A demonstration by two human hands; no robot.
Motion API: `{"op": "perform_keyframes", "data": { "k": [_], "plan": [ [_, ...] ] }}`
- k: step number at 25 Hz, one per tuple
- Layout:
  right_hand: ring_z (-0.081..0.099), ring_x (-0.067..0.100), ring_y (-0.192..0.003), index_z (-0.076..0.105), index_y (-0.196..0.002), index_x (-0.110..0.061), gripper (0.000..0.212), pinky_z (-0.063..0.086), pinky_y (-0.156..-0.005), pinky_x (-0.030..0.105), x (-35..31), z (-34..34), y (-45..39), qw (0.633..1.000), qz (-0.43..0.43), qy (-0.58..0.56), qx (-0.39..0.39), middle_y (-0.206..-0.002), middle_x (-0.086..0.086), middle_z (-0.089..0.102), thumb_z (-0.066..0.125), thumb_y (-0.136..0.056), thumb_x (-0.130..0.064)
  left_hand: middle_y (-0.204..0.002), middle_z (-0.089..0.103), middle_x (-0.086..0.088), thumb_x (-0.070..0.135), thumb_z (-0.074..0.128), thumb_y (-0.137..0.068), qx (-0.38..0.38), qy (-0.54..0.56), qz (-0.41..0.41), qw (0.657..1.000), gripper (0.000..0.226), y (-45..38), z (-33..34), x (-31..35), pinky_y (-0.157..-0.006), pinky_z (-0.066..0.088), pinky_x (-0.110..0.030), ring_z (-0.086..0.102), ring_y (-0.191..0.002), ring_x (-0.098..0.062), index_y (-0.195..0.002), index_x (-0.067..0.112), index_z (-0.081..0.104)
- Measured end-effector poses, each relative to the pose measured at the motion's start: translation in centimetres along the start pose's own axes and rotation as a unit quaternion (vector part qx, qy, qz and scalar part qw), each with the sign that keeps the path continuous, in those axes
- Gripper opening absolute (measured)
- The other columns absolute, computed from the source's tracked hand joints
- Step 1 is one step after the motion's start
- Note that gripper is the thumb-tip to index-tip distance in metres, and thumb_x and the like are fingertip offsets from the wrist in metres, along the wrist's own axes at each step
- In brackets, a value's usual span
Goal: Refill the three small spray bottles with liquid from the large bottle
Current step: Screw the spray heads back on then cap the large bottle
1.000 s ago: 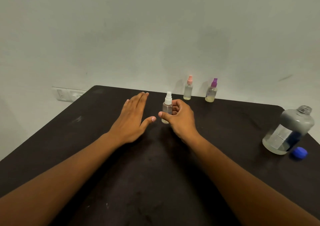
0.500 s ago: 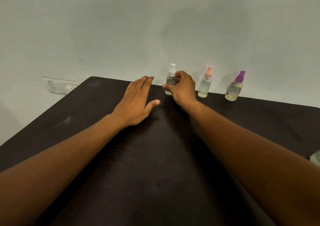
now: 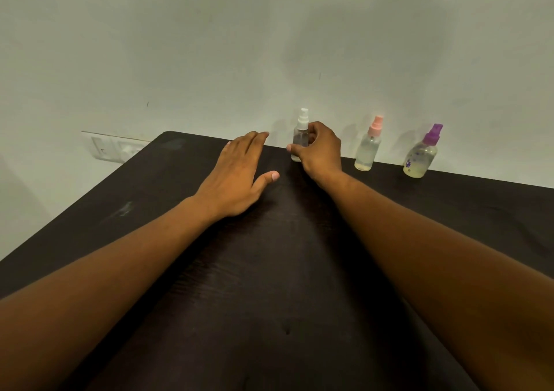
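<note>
left hand (image 3: 236, 175): bare, no glove, no rings, nails short
right hand (image 3: 320, 154): bare, no glove, no rings on the visible fingers
left forearm (image 3: 114, 270): bare from wrist back to frame edge, no sleeve, no watch or band
right forearm (image 3: 434, 264): bare wrist to frame edge, no sleeve, no strap

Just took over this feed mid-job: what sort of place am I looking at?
Probably a plain room indoors, home or office, not a lab: a dark wooden table pushed against a bare painted wall, a wall switch plate beside it, and three small spray bottles along the back edge.
</note>
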State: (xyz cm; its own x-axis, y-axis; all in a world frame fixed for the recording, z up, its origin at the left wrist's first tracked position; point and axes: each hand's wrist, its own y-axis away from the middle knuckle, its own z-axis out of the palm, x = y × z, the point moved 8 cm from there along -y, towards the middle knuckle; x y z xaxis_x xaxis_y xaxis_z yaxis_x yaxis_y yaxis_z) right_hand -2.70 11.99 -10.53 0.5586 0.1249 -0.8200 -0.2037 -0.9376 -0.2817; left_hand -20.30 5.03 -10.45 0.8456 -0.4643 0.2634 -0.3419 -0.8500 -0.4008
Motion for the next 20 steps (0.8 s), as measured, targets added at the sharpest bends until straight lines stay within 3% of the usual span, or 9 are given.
{"op": "perform_keyframes", "data": {
  "k": [7, 20],
  "plan": [
    [0.06, 0.023, -0.124, 0.051, -0.141, -0.014, 0.072, 0.051, -0.105, 0.037, 0.1, -2.1, 3.2, 0.999, 0.027, 0.017, -0.024, -0.137, 0.005, 0.061, 0.086, -0.081, -0.033, -0.168, 0.019, -0.008, 0.053, 0.047, -0.101, 0.004, 0.006, -0.008, 1.0, 0.079, 2.2, -2.1, 1.5, -0.128, 0.012, -0.044, 0.014, -0.156, -0.023, -0.162, 0.018, 0.012],
    [0.051, 0.014, -0.134, 0.047, -0.147, -0.02, 0.078, 0.044, -0.107, 0.028, -2.7, -15.9, 20.4, 0.999, 0.0, -0.039, 0.015, -0.146, -0.001, 0.054, 0.083, -0.082, -0.043, -0.169, 0.016, -0.007, 0.057, 0.044, -0.101, 0.001, 0.037, 0.032, 0.999, 0.08, 8.9, -6.7, 13.5, -0.128, 0.014, -0.047, 0.013, -0.157, -0.024, -0.162, 0.018, 0.01]
  ]
}}
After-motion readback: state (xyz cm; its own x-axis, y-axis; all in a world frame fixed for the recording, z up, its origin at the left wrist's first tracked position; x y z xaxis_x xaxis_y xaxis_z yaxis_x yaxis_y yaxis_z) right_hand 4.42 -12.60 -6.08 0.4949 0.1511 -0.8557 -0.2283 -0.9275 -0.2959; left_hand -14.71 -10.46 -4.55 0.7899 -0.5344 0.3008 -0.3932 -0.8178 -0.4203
